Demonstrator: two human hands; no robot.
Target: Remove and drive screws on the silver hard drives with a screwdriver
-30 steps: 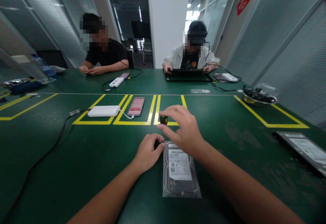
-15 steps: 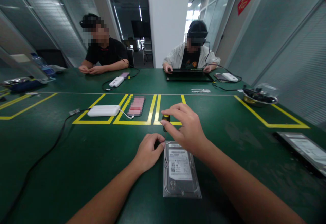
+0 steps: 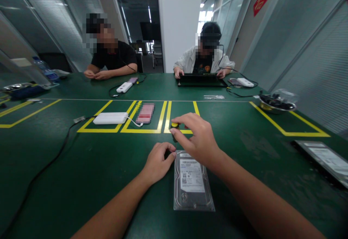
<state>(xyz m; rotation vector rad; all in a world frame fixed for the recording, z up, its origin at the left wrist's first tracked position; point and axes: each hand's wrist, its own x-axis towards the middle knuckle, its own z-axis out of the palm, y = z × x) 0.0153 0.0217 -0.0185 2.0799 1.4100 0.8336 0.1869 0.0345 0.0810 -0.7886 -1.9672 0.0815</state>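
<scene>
Presumably for screw-turning, the right hand (image 3: 200,134) pinches a screwdriver (image 3: 175,126); the left hand (image 3: 157,164), grip unclear, curls at the hard drive (image 3: 191,181); turning likely demands steady alignment.

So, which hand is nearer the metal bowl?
Right. The right hand, gripping a tool, is left of the bowl; the left hand, by the hard drive, farther left.

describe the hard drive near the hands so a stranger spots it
On the green table, look to the near middle. The hard drive lies there, white label up. Unlike the other drive at the right edge, it has the wearer's left hand at its far-left corner.
</scene>
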